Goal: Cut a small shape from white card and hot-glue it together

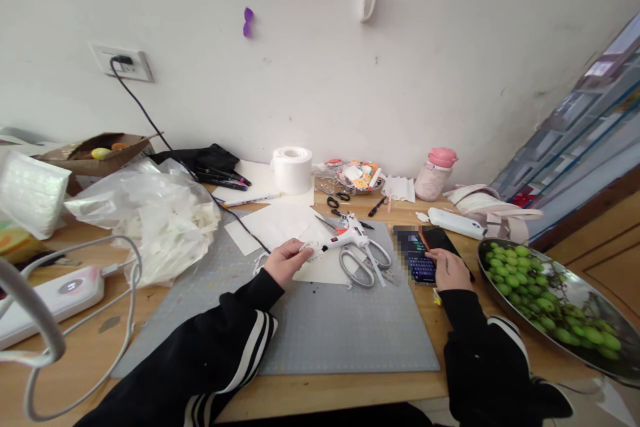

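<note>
My left hand (289, 261) is closed on the handle end of a white hot glue gun (345, 238), which has a red switch and a glue stick sticking out. A black cord runs to the hand. Grey-handled scissors (356, 268) lie beside the gun, over white paper (267, 225) on a grey cutting mat (345, 333). At the right, my right hand (451, 270) is closed at the edge of a dark flap or cover (443, 239) next to a lit phone (419, 260) showing a keyboard. Part of the phone is blurred out.
On the right stand a metal bowl of green grapes (550, 313) and a pink-lidded bottle (435, 173). Behind the mat are a white paper roll (293, 170), black scissors (339, 199) and markers. Plastic bags (165, 220) and a white power bank (65, 293) with a looping cable occupy the left.
</note>
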Tool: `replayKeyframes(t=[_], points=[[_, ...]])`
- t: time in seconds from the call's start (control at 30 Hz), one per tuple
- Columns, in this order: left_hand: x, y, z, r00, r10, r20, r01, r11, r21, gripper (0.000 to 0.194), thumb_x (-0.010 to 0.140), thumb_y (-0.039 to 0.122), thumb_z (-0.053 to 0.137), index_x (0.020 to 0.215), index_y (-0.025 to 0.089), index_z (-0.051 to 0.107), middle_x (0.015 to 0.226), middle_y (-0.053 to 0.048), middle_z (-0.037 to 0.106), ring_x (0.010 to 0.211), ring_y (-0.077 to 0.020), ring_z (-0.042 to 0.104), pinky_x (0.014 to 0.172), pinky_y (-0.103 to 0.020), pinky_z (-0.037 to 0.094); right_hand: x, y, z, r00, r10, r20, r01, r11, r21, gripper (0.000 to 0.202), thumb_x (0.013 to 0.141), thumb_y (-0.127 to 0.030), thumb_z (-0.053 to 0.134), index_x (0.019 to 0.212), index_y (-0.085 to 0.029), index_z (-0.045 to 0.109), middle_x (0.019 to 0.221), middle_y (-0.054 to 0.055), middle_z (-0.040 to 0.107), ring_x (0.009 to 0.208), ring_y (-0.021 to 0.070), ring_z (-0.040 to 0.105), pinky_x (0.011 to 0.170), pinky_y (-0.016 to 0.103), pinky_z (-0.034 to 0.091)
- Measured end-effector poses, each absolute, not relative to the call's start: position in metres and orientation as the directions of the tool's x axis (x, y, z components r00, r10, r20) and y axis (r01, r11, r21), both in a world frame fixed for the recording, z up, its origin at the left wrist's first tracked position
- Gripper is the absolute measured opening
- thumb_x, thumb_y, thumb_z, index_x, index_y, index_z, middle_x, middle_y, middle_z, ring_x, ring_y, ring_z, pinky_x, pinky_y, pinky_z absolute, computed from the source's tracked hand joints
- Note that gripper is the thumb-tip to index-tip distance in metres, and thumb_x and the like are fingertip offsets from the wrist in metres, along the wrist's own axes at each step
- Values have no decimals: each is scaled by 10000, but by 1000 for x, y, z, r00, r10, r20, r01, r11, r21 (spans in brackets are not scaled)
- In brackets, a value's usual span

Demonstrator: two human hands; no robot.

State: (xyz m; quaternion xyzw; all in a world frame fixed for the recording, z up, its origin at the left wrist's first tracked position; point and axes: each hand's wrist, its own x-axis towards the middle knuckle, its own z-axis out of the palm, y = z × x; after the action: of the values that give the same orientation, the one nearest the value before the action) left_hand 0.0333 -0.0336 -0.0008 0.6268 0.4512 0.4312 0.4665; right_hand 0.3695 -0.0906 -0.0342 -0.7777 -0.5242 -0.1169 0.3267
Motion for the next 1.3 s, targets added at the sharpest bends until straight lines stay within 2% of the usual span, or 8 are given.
replayKeyframes(t=[0.27,0.6,1.3], points=[[35,-36,5,212,975,68,163,-104,981,271,567,410,530,422,192,461,451,57,386,459,-98,378,491,-242,330,368,-92,-33,427,731,533,888,-229,-398,363,804,-277,252,798,-167,598,797,96,690,879,233,567,817,352,405],[36,-38,6,212,977,13,156,-47,987,265,561,436,524,491,188,459,397,78,381,418,-80,346,447,-211,295,362,-95,-27,433,725,535,884,-228,-407,392,793,-293,244,791,-149,608,823,130,678,878,250,573,823,384,424],[35,-36,4,211,976,54,123,-82,989,297,578,464,568,519,179,510,397,78,400,402,-79,372,427,-213,331,359,-95,-23,452,723,524,871,-230,-434,383,790,-296,250,775,-154,605,797,122,675,875,249,570,827,392,420]])
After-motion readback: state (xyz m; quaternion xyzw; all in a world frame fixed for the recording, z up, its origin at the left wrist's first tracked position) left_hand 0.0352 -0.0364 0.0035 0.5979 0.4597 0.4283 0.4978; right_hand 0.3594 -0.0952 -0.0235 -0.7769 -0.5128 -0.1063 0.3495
